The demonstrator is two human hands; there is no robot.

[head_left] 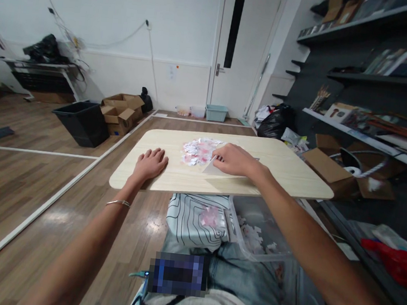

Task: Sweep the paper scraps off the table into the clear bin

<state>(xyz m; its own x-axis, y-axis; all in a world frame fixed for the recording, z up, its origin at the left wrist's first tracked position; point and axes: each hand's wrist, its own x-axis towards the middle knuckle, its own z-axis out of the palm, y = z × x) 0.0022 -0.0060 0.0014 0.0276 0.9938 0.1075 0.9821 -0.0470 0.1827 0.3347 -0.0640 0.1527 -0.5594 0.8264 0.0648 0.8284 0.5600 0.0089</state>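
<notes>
My left hand (151, 163) lies palm down on the left part of a pale wooden tabletop (278, 167), fingers stretched out and holding nothing. Past the middle of the board, my right hand (234, 158) is closed round a thin, flat white sheet (213, 168), whose pointed corner sticks out below the fingers. Just left of that hand spreads a pile of small white and pink pieces (197, 152), partly covered by the fingers. What these pieces are is too small to tell.
Below the board's near edge, a patterned cushion (185, 218) bears more pink and white pieces. Beside it, a clear plastic bin (273, 213) holds whitish scraps. A phone-like device (178, 273) lies on my lap. Shelves and an opened cardboard box (327, 168) stand right; a black bin (83, 123) stands left.
</notes>
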